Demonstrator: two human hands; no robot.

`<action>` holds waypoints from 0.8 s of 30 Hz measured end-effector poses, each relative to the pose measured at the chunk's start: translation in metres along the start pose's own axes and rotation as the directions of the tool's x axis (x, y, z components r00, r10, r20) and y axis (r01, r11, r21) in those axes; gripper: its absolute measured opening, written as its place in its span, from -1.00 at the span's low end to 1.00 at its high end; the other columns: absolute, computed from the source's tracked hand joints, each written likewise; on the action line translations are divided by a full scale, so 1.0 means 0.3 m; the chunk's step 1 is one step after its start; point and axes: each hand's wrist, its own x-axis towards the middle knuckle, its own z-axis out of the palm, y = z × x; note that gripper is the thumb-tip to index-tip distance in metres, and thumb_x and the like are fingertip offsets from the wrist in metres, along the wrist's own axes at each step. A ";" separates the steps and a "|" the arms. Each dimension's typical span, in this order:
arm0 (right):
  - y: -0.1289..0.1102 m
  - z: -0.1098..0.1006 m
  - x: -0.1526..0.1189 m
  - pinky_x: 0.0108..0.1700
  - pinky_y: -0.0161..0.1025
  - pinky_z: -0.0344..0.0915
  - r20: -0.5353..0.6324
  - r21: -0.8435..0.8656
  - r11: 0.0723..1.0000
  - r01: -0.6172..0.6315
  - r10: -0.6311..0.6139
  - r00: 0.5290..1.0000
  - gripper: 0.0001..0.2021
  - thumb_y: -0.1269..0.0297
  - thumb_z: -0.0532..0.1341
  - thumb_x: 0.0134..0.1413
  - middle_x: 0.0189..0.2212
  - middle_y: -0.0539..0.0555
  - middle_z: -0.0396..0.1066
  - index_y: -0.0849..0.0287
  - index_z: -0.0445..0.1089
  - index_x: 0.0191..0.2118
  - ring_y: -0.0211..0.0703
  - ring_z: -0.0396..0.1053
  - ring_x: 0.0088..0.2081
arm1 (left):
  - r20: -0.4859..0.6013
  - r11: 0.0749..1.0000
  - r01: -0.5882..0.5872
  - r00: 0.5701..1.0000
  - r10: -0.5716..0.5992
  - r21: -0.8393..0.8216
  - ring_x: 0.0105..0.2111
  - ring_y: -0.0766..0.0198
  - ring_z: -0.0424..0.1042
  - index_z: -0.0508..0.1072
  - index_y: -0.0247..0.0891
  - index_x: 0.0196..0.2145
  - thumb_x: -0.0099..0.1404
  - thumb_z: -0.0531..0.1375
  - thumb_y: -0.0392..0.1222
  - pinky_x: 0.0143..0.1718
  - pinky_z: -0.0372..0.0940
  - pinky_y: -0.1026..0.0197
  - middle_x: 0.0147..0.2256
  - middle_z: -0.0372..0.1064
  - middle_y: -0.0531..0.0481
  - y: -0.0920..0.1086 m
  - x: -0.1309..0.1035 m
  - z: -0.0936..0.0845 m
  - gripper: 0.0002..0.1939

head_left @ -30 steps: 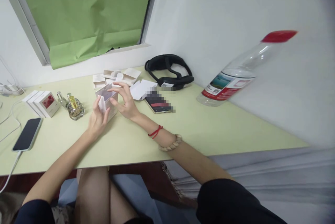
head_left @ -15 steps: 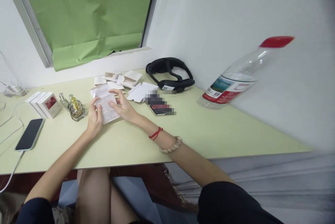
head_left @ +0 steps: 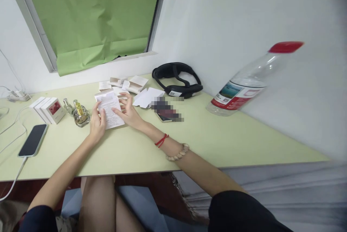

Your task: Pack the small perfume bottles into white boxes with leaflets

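Note:
A small white carton (head_left: 110,111), flattened and printed with fine text, lies between my two hands over the table. Its top flap stands open, pointing away from me. My left hand (head_left: 98,123) grips the left edge, thumb on the printed face. On the right edge rests the thumb of my right hand (head_left: 130,115), with that hand's fingers bent beside and partly behind the carton. Left of my left hand stand small perfume bottles, one of round glass (head_left: 81,117) with a yellow top and another with a silver cap (head_left: 67,106).
White boxes (head_left: 55,111) stand in a row at left, near a phone (head_left: 33,140) on a cable. Opened cartons (head_left: 137,84) lie behind my hands. A black headset (head_left: 179,80), a partly blurred-out phone-like object (head_left: 164,117) and a red-capped water bottle (head_left: 235,93) are to the right.
My right hand's fingers have shifted slightly right, off the carton's upper part. My left hand keeps its hold. The whole view has moved a little.

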 end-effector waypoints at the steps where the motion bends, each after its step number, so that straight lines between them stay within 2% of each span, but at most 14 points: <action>1: 0.003 0.003 0.002 -0.44 -0.32 0.36 -0.017 0.042 0.999 -0.017 0.017 1.000 -0.26 0.11 0.41 -0.14 -0.14 0.03 0.43 -0.03 0.08 0.16 -0.26 0.43 -0.41 | -0.004 1.000 -0.005 1.000 0.005 0.009 -0.26 0.27 0.43 0.05 -0.18 0.23 0.45 -0.10 0.07 -0.33 0.35 0.23 -0.01 0.34 -0.21 -0.002 0.001 -0.001 -0.51; 3: 0.014 0.008 0.012 -0.37 -0.28 0.41 -0.042 0.136 0.989 -0.061 0.067 0.997 -0.20 0.08 0.43 -0.19 -0.19 0.00 0.47 -0.06 0.08 0.18 -0.22 0.45 -0.38 | -0.020 0.999 -0.028 0.999 0.028 0.021 -0.25 0.27 0.44 -0.02 -0.15 0.27 0.45 -0.09 0.08 -0.36 0.36 0.25 0.01 0.33 -0.22 -0.002 0.004 -0.003 -0.48; 4: 0.021 0.009 0.020 -0.33 -0.25 0.43 -0.058 0.184 0.979 -0.082 0.094 0.994 -0.24 0.05 0.42 -0.18 -0.21 0.00 0.48 -0.05 0.12 0.16 -0.19 0.46 -0.35 | -0.025 0.998 -0.051 0.998 0.052 0.027 -0.25 0.26 0.44 -0.07 -0.14 0.28 0.44 -0.09 0.08 -0.37 0.37 0.25 0.02 0.32 -0.23 -0.001 0.005 -0.006 -0.46; 6: 0.038 0.004 0.038 -0.27 -0.22 0.45 -0.101 0.268 0.955 -0.129 0.161 0.982 -0.39 -0.04 0.37 -0.14 -0.23 0.03 0.51 0.01 0.27 0.05 -0.15 0.47 -0.29 | -0.026 0.991 -0.124 0.992 0.125 0.055 -0.26 0.27 0.45 -0.13 -0.14 0.30 0.45 -0.11 0.07 -0.36 0.38 0.24 0.02 0.33 -0.23 0.004 0.007 -0.015 -0.44; 8: 0.053 -0.014 0.054 -0.30 -0.22 0.44 -0.118 0.335 0.920 -0.201 0.253 0.960 -0.52 -0.11 0.31 -0.10 -0.24 0.06 0.53 0.07 0.39 -0.10 -0.12 0.47 -0.29 | -0.024 0.968 -0.225 0.973 0.229 0.108 -0.22 0.26 0.44 -0.13 -0.17 0.29 0.46 -0.13 0.01 -0.29 0.39 0.21 0.00 0.35 -0.22 0.011 0.012 -0.032 -0.48; 11: 0.058 -0.055 0.064 -0.47 -0.28 0.38 0.043 0.452 0.823 -0.343 0.364 0.930 -0.55 -0.15 0.27 -0.11 -0.26 0.06 0.55 0.07 0.45 -0.19 -0.19 0.44 -0.42 | -0.001 0.868 -0.424 0.898 0.439 0.258 -0.09 0.20 0.42 0.04 -0.23 0.22 0.43 -0.07 -0.13 -0.13 0.35 0.15 -0.04 0.39 -0.20 0.024 0.026 -0.066 -0.57; 14: 0.043 -0.087 0.060 -0.58 -0.34 0.28 0.215 0.501 0.756 -0.420 0.362 0.907 -0.53 -0.18 0.24 -0.13 -0.29 0.02 0.55 0.03 0.47 -0.18 -0.32 0.29 -0.58 | 0.044 0.720 -0.539 0.813 0.581 0.437 -0.08 0.15 0.42 0.24 -0.25 0.08 0.36 0.01 -0.24 -0.09 0.26 0.12 -0.12 0.43 -0.16 0.032 0.046 -0.096 -0.67; 16: 0.029 -0.095 0.054 -0.59 -0.34 0.25 0.265 0.487 0.755 -0.438 0.351 0.898 -0.53 -0.19 0.20 -0.09 -0.30 0.02 0.55 0.03 0.47 -0.17 -0.35 0.21 -0.61 | 0.025 0.677 -0.507 0.810 0.586 0.534 -0.09 0.13 0.42 0.32 -0.23 0.00 0.32 0.05 -0.29 -0.04 0.18 0.09 -0.16 0.45 -0.14 0.032 0.056 -0.106 -0.71; 18: 0.017 -0.093 0.050 -0.59 -0.34 0.25 0.296 0.466 0.761 -0.452 0.347 0.890 -0.53 -0.18 0.18 -0.07 -0.30 0.04 0.54 0.04 0.47 -0.15 -0.36 0.18 -0.62 | -0.030 0.678 -0.421 0.837 0.547 0.602 -0.05 0.09 0.40 0.37 -0.20 -0.05 0.28 0.07 -0.29 0.05 0.09 0.03 -0.15 0.46 -0.13 0.029 0.063 -0.110 -0.73; 22: -0.005 -0.083 0.044 -0.57 -0.35 0.27 0.312 0.475 0.733 -0.486 0.376 0.872 -0.55 -0.14 0.15 0.00 -0.39 0.01 0.51 0.04 0.45 -0.11 -0.34 0.20 -0.59 | -0.147 0.719 -0.192 0.913 0.380 0.668 0.10 -0.02 0.28 0.41 -0.20 -0.07 0.23 0.11 -0.26 0.14 -0.05 -0.05 -0.01 0.39 -0.17 0.036 0.071 -0.122 -0.70; 24: -0.014 -0.078 0.043 -0.54 -0.34 0.29 0.299 0.506 0.696 -0.509 0.412 0.861 -0.57 -0.12 0.09 0.06 -0.43 -0.01 0.48 0.05 0.44 -0.11 -0.33 0.23 -0.59 | -0.204 0.728 -0.078 0.935 0.290 0.681 0.15 -0.06 0.21 0.39 -0.23 -0.04 0.19 0.11 -0.28 0.15 -0.08 -0.06 0.07 0.32 -0.22 0.046 0.080 -0.141 -0.65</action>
